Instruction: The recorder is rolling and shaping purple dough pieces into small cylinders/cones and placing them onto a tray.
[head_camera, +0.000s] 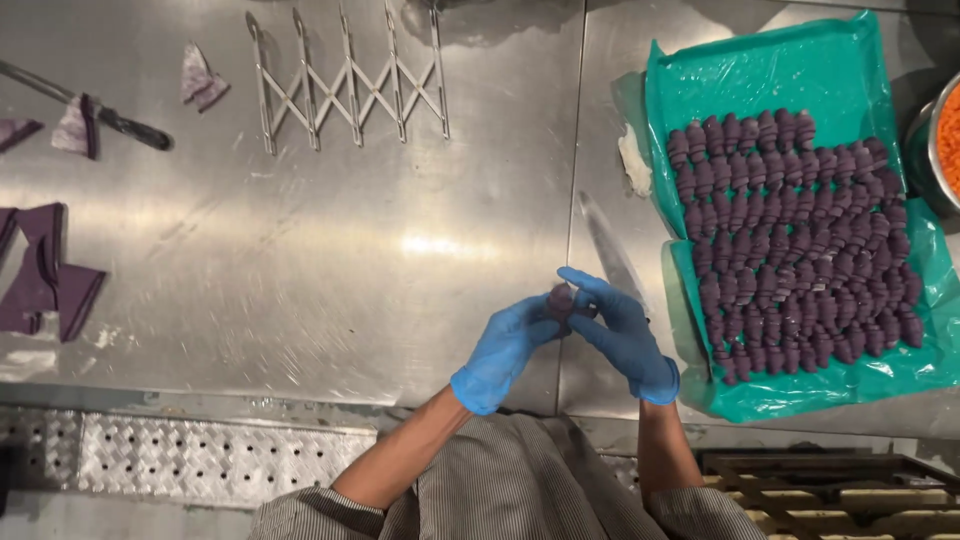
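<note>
Stainless steel worktable (330, 260) fills the view, w/ a seam running top to bottom just beside the fingers and a perforated metal strip (200, 455) along the near edge.

Both hands in blue gloves, forearms coming up from striped sleeves, meeting over the table's near part. Left hand (505, 350) is angled up and to the right, fingers curled; right hand (625, 335) leans in from the other side, index finger stretched over the top. Fingers of both are closed narrowly around a small purple dough piece (561, 300), pinched between the fingertips and held up off the steel. The piece looks dark purple, rounded, rolled; most of it is hidden by the gloves, so finer shape can't be told.

Past the right-hand fingers, near but apart, lies a tray lined w/ green plastic sheet (760, 70), packed w/ rows of rolled purple pieces (790, 240), same colour, ridged, touching each other. A bit of white dough (634, 160) sits at the sheet's edge. An orange-filled metal bowl (945, 140) shows at the frame edge beyond the tray.

Well apart on the left-hand side: flat purple dough triangles (45, 270), a knife (90, 105) w/ more scraps, and an expandable multi-wheel cutter (345, 80) far beyond the fingertips. Between those and the hands the steel is open, w/ glare in the middle.
</note>
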